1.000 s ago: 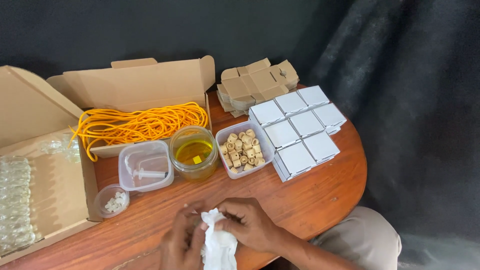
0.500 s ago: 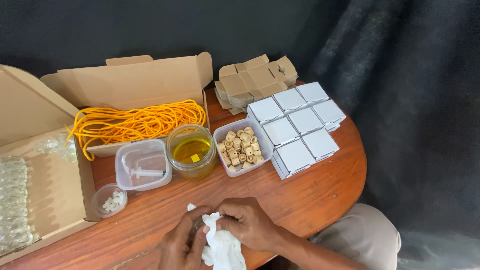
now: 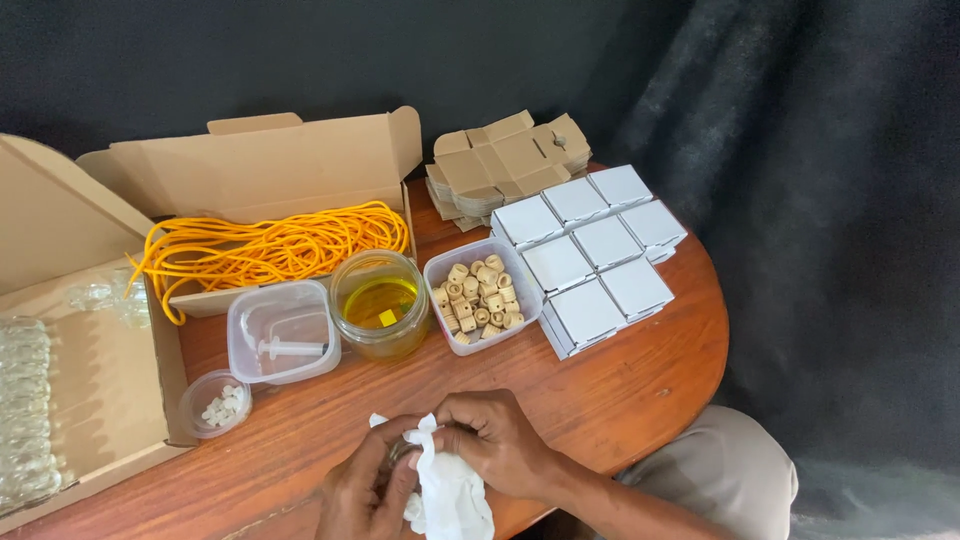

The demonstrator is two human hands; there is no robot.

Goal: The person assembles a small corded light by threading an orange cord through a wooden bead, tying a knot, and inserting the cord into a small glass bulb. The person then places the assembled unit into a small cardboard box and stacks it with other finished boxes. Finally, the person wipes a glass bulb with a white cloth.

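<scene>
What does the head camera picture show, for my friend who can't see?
Two hands, left hand and right hand, hold a white cloth over a wooden table. Behind are a jar of yellow liquid, a tub of beads, white boxes and orange cord.

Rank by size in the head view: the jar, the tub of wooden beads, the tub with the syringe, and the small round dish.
1. Bead tub and syringe tub: look about alike, can't rank them.
2. Jar.
3. Round dish, clearly smallest.
</scene>
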